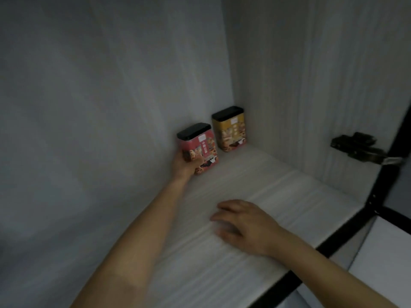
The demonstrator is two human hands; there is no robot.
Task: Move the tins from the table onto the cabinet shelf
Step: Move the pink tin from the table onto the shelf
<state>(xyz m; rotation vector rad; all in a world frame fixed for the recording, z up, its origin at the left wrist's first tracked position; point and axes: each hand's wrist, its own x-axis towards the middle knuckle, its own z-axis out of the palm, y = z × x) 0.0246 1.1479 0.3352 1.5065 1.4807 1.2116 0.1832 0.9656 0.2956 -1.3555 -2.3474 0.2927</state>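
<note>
"Putting which tin down?"
"The red tin (198, 148). The left hand (185, 165) gripped it, far back on the shelf (278, 196), just left of the yellow tin (230, 131)."
"And the right hand (242, 223)?"
"Loose, holding nothing. Next, I think, let go gently."

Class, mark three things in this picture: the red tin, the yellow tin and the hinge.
Red tin (203, 144): head view, on its printed front face.
Yellow tin (232, 132): head view, on its printed front face.
Hinge (355, 146): head view, on its dark metal body on the side wall.
</note>
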